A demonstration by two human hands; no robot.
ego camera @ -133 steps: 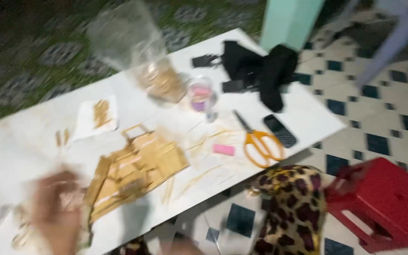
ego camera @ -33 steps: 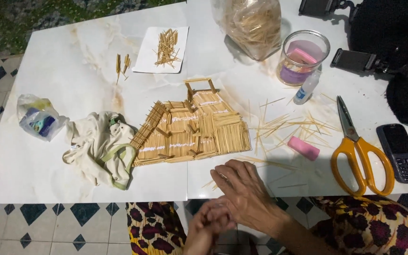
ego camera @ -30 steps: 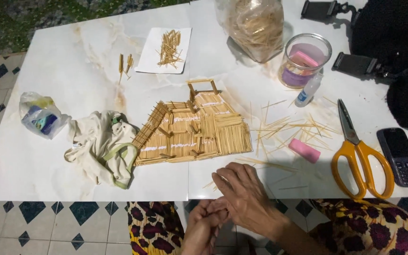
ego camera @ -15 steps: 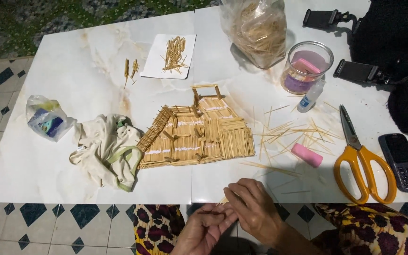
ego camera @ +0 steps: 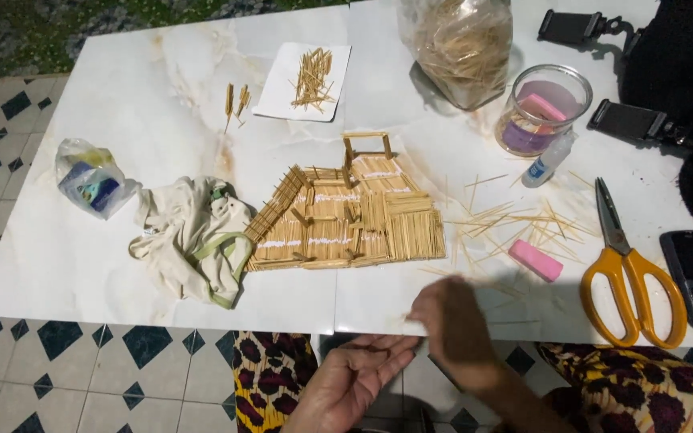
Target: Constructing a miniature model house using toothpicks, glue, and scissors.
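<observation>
Stick model (ego camera: 346, 216) sits flat on the white table (ego camera: 122, 96), up past both hands. Crumpled cloth (ego camera: 194, 244) lies just left of it. Left hand (ego camera: 354, 377) is palm up, fingers loose, holding nothing. Right hand (ego camera: 452, 321) is blurry at the table edge, can't tell its grip; loose sticks (ego camera: 515, 224) and yellow scissors (ego camera: 631, 281) are off to its right.

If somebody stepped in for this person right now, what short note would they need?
Left hand: open, palm up, below the table edge; what lies in it cannot be told.
Right hand: blurred over the table edge, near the loose sticks; its grip is unclear.
Stick model: flat at the table's middle, panels joined, a small frame at its top.
Beside it: cloth, pink eraser, scissors, bag of sticks.
Loose sticks remain unused.
</observation>
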